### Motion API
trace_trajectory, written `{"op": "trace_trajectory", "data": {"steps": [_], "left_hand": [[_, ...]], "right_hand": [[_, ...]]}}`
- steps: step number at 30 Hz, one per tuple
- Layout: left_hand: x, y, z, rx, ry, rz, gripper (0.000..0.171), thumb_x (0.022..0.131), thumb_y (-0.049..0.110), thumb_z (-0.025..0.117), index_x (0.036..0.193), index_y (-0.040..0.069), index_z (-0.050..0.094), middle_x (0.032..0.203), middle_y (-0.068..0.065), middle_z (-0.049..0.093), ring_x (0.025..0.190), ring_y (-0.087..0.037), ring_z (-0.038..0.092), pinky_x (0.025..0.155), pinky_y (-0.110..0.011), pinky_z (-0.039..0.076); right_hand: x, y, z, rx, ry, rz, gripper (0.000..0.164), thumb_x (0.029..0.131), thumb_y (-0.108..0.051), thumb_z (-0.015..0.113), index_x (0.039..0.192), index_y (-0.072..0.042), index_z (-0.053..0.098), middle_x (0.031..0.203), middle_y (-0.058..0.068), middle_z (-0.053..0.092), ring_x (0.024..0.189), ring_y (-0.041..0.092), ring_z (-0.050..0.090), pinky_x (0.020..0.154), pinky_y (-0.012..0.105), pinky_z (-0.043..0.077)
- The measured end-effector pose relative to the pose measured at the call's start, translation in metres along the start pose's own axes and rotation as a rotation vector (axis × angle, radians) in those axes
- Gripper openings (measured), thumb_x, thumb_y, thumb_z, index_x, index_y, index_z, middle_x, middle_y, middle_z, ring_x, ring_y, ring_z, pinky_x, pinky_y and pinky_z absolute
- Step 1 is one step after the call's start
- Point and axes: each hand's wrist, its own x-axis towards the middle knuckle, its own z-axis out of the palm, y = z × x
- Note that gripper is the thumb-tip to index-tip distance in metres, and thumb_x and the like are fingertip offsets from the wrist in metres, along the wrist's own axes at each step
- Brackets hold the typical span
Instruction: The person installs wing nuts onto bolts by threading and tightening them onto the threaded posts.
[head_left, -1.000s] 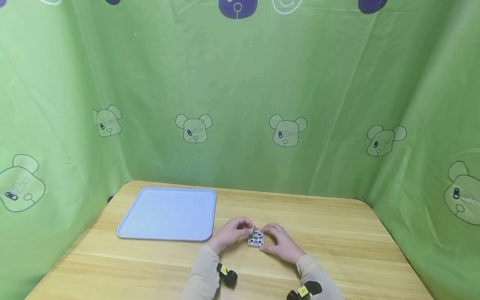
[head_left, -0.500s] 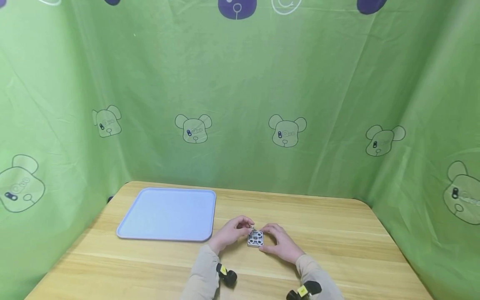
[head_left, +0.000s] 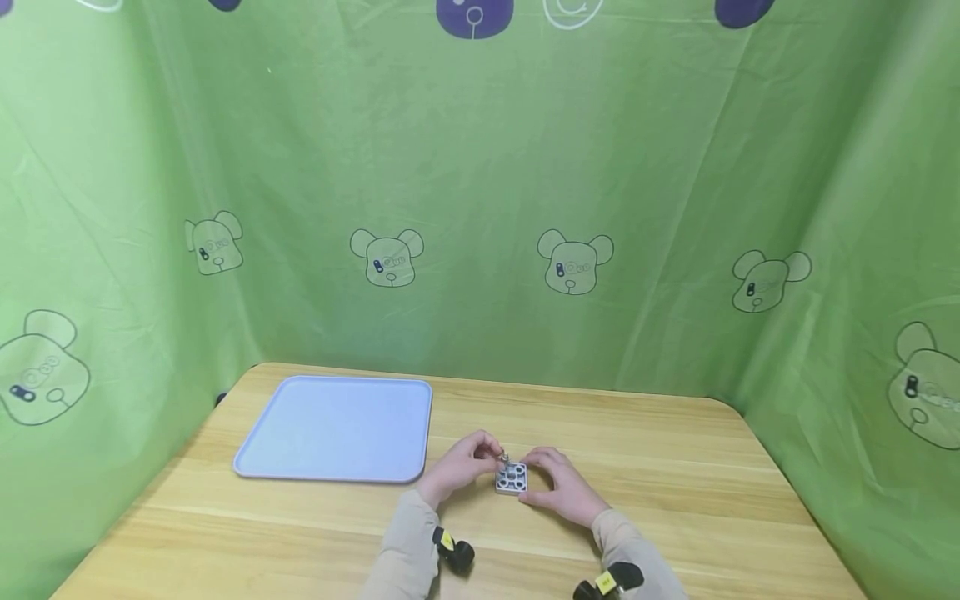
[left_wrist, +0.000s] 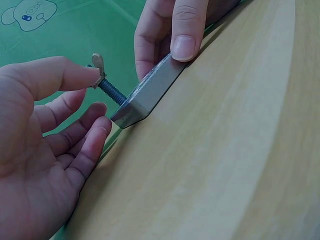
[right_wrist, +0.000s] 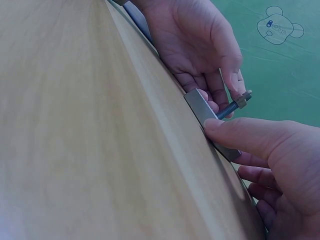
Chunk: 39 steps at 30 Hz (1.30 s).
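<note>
A small square metal block [head_left: 512, 490] with round rings in its top face lies on the table between the hands. From one corner rises a threaded bolt [left_wrist: 113, 93], and a wing nut [left_wrist: 99, 67] sits near its upper end. The left hand [head_left: 457, 468] pinches the wing nut with thumb and forefinger, its other fingers loosely bent below, beside the block. On the other side, the right hand [head_left: 564, 492] grips the block's edges, thumb at the near side and fingers at the far side. Some of the right fingers are hidden behind the block in the right wrist view.
A pale blue tray [head_left: 337, 429] lies on the left part of the wooden table [head_left: 645, 450]. Green curtains [head_left: 480, 167] printed with bear heads surround the table at the back and sides. Each sleeve carries a black wrist camera [head_left: 459, 554].
The left thumb and fingertips have shifted slightly to the left around the wing nut, showing more of it and the bolt. The right hand and the block have stayed in place.
</note>
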Motion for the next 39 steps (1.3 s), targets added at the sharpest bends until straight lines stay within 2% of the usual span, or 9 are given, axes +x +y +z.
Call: {"op": "trace_trajectory", "data": {"steps": [8, 23, 35, 39], "left_hand": [[0.0001, 0.0001, -0.0006, 0.013, -0.018, 0.003, 0.030, 0.080, 0.009, 0.073, 0.108, 0.006, 0.062, 0.097, -0.004, 0.061, 0.089, -0.014, 0.054, 0.084, -0.029, 0.044], [-0.0015, 0.0031, 0.0004, 0.054, -0.012, 0.016, 0.021, 0.087, 0.015, 0.069, 0.108, 0.010, 0.067, 0.099, -0.007, 0.064, 0.090, -0.014, 0.054, 0.082, -0.030, 0.042], [-0.0015, 0.0035, 0.0001, 0.075, -0.015, 0.021, 0.023, 0.089, 0.017, 0.067, 0.111, 0.012, 0.068, 0.105, -0.008, 0.067, 0.094, -0.014, 0.056, 0.086, -0.032, 0.044], [-0.0019, 0.0041, 0.0004, 0.027, 0.004, 0.014, 0.031, 0.087, 0.013, 0.068, 0.116, 0.005, 0.061, 0.106, -0.014, 0.064, 0.093, -0.015, 0.054, 0.083, -0.029, 0.044]], "right_hand": [[-0.0004, -0.0007, -0.0003, -0.007, -0.002, 0.000, 0.058, 0.077, -0.038, 0.079, 0.123, -0.009, 0.060, 0.134, 0.015, 0.054, 0.127, 0.038, 0.048, 0.109, 0.062, 0.033], [-0.0005, -0.0001, -0.0003, -0.013, -0.001, 0.000, 0.057, 0.077, -0.039, 0.078, 0.123, -0.011, 0.060, 0.133, 0.014, 0.054, 0.127, 0.038, 0.048, 0.108, 0.062, 0.033], [-0.0006, 0.0000, -0.0003, 0.001, 0.002, -0.001, 0.056, 0.077, -0.038, 0.079, 0.123, -0.011, 0.061, 0.133, 0.014, 0.054, 0.127, 0.038, 0.048, 0.108, 0.062, 0.033], [-0.0003, 0.0005, 0.0004, 0.002, 0.003, -0.005, 0.056, 0.077, -0.038, 0.079, 0.122, -0.010, 0.061, 0.133, 0.015, 0.054, 0.127, 0.038, 0.048, 0.109, 0.062, 0.033]]}}
